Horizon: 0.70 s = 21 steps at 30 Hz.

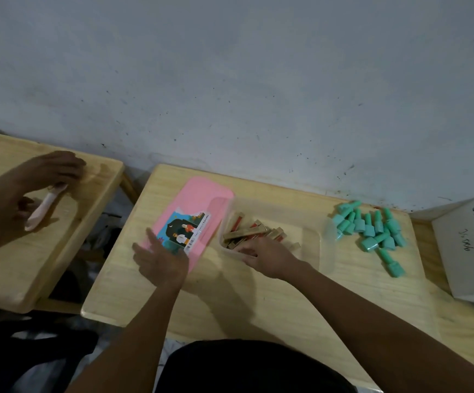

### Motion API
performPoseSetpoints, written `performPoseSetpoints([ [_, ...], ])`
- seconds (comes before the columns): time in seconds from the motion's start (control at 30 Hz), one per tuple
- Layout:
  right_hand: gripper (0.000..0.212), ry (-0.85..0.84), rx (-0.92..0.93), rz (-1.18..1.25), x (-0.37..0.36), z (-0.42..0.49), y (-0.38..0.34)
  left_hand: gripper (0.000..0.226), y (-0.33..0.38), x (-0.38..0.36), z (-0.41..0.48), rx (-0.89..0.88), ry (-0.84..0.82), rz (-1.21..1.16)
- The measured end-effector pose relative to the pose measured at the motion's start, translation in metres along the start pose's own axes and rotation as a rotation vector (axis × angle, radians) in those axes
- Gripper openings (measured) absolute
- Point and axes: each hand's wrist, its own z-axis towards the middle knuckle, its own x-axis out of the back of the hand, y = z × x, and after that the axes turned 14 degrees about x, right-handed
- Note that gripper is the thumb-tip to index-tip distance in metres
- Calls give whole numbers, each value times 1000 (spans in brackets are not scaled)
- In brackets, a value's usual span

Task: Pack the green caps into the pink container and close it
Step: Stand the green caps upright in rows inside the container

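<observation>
The left hand [160,262] was open with its fingers spread over the near end of the pink lid [193,214] and held nothing; whether it pressed on the lid or only hovered could not be told. The lid lay flat on the wooden table [230,302], picture sticker up, its right edge meeting the left wall of the clear tub [312,251]. The right hand [270,258] reached into the near left corner of that tub, fingertips down among the gold and red sticks [247,232] lying in it; whether it had hold of one could not be told. The green caps [372,232] sat in a loose heap on the table to the right of the tub, all outside it. A white box [468,251] stood further right. On a second table [31,265] at the left, another person's hands [48,171] held a pale pink object [44,207].
</observation>
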Motion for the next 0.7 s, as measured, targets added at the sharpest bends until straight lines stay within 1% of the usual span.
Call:
performPoseSetpoints([
  [0.07,26,1,15,-14,-1,0,2,71,-5,-6,3,-259,-32,230],
  [0.1,27,-1,23,-21,0,0,2,62,-6,-8,4,-323,-58,308],
  [0.13,28,-2,35,-25,0,0,3,57,-7,-9,5,-337,-87,348],
  [0.2,29,-11,39,-33,2,-1,3,56,-7,-10,5,-328,-103,359],
  [0.47,33,-32,66,-56,-4,-8,7,53,1,-7,-3,-305,-66,410],
  [0.53,33,-49,68,-31,-1,-10,5,50,12,-4,-1,-267,-73,336],
  [0.57,32,-43,61,-16,0,-12,3,51,18,-2,-2,-264,-88,239],
  [0.6,32,3,38,-7,0,-15,3,52,27,-1,-5,-292,-121,103],
  [0.63,32,103,-13,-9,1,-19,3,51,36,0,-9,-324,-182,-25],
  [0.67,31,257,-86,-17,2,-24,5,49,47,0,-15,-351,-262,-112],
  [0.7,30,420,-173,-28,2,-28,9,45,57,0,-21,-361,-361,-142],
])
